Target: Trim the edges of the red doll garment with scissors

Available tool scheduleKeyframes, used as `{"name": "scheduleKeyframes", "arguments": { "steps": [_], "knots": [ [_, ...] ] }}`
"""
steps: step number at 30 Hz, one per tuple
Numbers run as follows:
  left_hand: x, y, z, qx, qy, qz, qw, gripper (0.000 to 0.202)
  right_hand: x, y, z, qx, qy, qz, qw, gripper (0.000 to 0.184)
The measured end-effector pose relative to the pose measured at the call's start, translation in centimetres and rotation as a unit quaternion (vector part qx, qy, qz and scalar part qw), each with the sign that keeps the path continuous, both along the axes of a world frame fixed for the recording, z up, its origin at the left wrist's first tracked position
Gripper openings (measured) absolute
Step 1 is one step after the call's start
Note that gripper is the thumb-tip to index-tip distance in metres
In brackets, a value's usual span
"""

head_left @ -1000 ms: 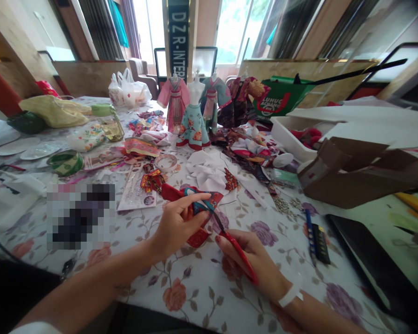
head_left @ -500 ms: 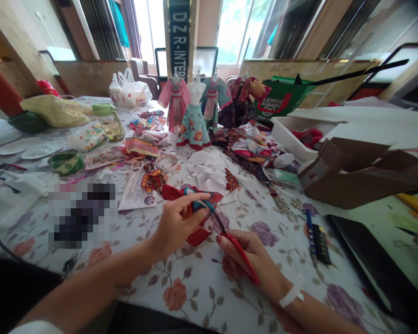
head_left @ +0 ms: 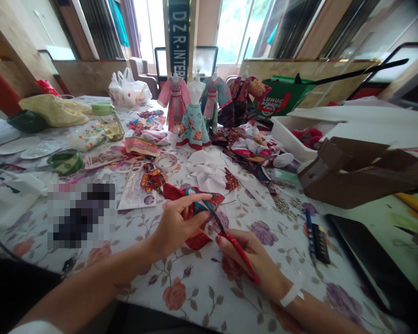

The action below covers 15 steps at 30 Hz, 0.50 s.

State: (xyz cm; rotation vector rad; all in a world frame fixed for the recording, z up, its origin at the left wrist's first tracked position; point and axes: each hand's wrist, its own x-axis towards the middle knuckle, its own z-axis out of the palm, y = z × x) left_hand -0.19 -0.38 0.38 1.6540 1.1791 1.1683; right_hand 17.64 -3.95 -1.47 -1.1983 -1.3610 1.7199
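Note:
My left hand pinches a piece of red and teal patterned fabric between thumb and fingers, above the table. Part of the red cloth hangs below the hand. In my right hand is a pair of scissors with red handles, fingers wrapped round them. The dark blades point up and left and meet the fabric beside my left fingertips. How far the blades are parted is hard to see. White fabric scraps lie just beyond my hands.
Small dress forms in robes and a blue floral skirt stand at the back. On the right are a cardboard box, a white foam box and a black tablet-like slab. Tape rolls and a bottle stand left.
Both hands stay nearly in place. The fabric has shifted very slightly to the right, and its hanging red part has turned a little.

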Motion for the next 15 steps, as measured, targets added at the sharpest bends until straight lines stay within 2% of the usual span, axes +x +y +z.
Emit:
{"name": "scheduleKeyframes", "arguments": {
  "steps": [15],
  "knots": [
    [0.13, -0.14, 0.02, -0.005, -0.039, -0.010, 0.999, 0.030, -0.13, -0.11, 0.14, -0.007, 0.003, -0.015, 1.000, 0.044]
  ]
}}
